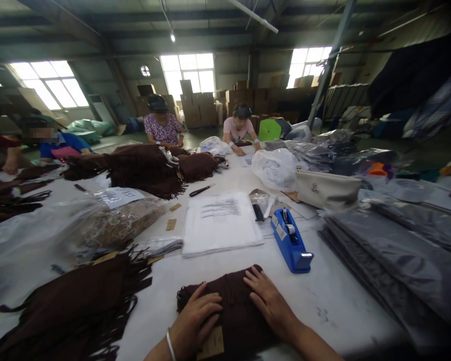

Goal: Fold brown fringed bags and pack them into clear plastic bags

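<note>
Your left hand (202,317) and right hand (267,300) rest on the folded brown cloth (244,317), fingers extended, neither gripping, at the counter's (342,301) near side. The cloth looks soft, light and limp, liable to unfold; hold both side edges, minding the card tag (213,342). Fringed cloth (71,301) lies left. Beyond, a blue tape dispenser (290,243) and white stack (221,228) restrict forward room. Farther back sits a dark fringed pile (145,168).
</note>
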Demonstrator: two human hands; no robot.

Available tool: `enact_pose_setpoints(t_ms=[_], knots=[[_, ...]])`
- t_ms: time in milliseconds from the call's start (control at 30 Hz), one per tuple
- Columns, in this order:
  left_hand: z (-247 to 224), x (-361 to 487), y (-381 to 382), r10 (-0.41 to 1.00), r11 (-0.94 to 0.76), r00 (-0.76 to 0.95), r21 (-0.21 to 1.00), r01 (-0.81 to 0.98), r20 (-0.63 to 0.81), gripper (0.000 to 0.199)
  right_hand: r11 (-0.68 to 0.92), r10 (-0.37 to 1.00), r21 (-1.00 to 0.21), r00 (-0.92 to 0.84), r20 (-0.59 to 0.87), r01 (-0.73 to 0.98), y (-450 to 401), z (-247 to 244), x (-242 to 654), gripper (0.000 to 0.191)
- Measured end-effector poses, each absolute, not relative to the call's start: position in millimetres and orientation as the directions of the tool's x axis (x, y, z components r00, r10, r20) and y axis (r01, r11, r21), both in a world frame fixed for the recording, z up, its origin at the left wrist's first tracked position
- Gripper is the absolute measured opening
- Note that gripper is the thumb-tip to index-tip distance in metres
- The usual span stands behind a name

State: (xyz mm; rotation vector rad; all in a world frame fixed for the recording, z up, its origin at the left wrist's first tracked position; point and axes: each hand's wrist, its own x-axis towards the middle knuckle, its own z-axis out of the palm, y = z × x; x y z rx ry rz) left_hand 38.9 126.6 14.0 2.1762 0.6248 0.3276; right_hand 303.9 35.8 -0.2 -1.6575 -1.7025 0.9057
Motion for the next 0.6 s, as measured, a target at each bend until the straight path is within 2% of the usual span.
enact_pose_setpoints(t_ms=[100,233,400,500,600], knots=[[3.8,32.5,118.6,0.481,-0.57,0.877,0.762,0.307,0.006,0.029,0.079,0.981,-0.751,-0.184,-0.058,0.656,25.3,6.9,304.1,0.048],[14.7,27.1,120.3,0.399,-0.614,0.917,0.75,0.245,0.028,0.03,0.087,0.973,-0.761,-0.219,-0.073,0.643,33.8,25.4,317.1,0.042],[57.9,51.1,162.8,0.54,-0.617,0.835,0.725,0.305,0.108,0.025,0.154,0.973,-0.741,-0.23,-0.001,0.653,77.6,38.6,315.8,0.045],[51.7,81.1,214.2,0.631,-0.639,0.771,0.624,0.45,0.09,0.027,0.224,0.925,-0.722,-0.376,-0.053,0.654,89.0,22.4,298.2,0.05],[22.2,110.1,261.6,0.642,-0.661,0.764,0.454,0.597,-0.07,0.037,0.25,0.889,-0.711,-0.447,-0.101,0.657,84.5,2.4,283.6,0.058]])
